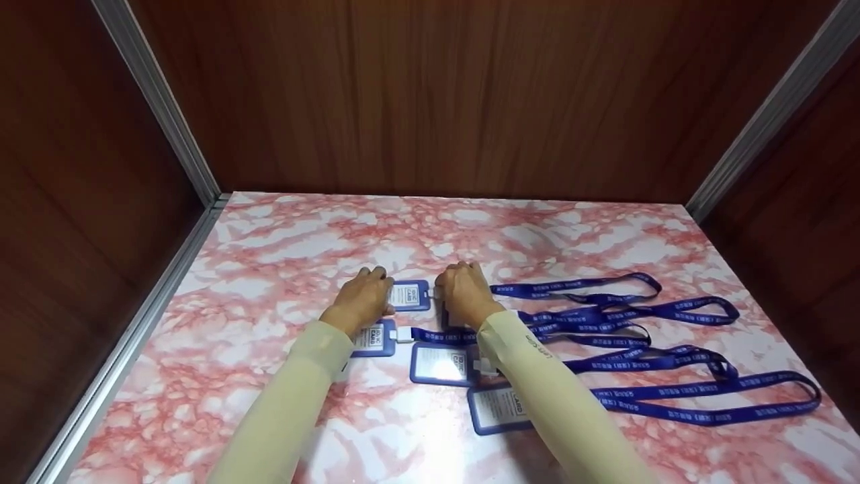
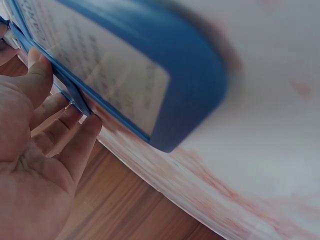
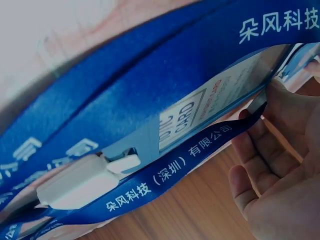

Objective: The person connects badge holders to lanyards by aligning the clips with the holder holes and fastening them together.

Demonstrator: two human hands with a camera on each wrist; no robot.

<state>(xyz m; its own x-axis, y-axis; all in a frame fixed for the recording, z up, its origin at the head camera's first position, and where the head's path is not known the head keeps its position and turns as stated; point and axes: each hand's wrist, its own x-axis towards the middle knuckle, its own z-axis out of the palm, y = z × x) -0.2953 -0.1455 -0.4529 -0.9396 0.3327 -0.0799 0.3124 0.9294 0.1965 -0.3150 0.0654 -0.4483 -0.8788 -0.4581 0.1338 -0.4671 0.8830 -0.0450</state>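
Observation:
My left hand (image 1: 361,300) is at the left end of the farthest blue-framed badge holder (image 1: 411,296), thumb and fingers pinching its edge. Another badge holder (image 2: 115,65) looms large in front of that hand in the left wrist view; the head view shows this second badge holder (image 1: 376,339) partly under the left wrist. My right hand (image 1: 465,292) pinches the blue lanyard (image 3: 200,155) of the farthest badge where strap meets clip, thumb against the fingers. The other fingers of that hand curl loosely. Its strap runs right from beneath the hand.
Two more badge holders, a middle one (image 1: 440,364) and a nearest one (image 1: 497,409), lie closer on the pink marbled table (image 1: 269,242). Their blue lanyards (image 1: 712,407) loop toward the right. Brown wood-grain panels (image 1: 437,101) with metal corner posts (image 1: 161,101) enclose the table.

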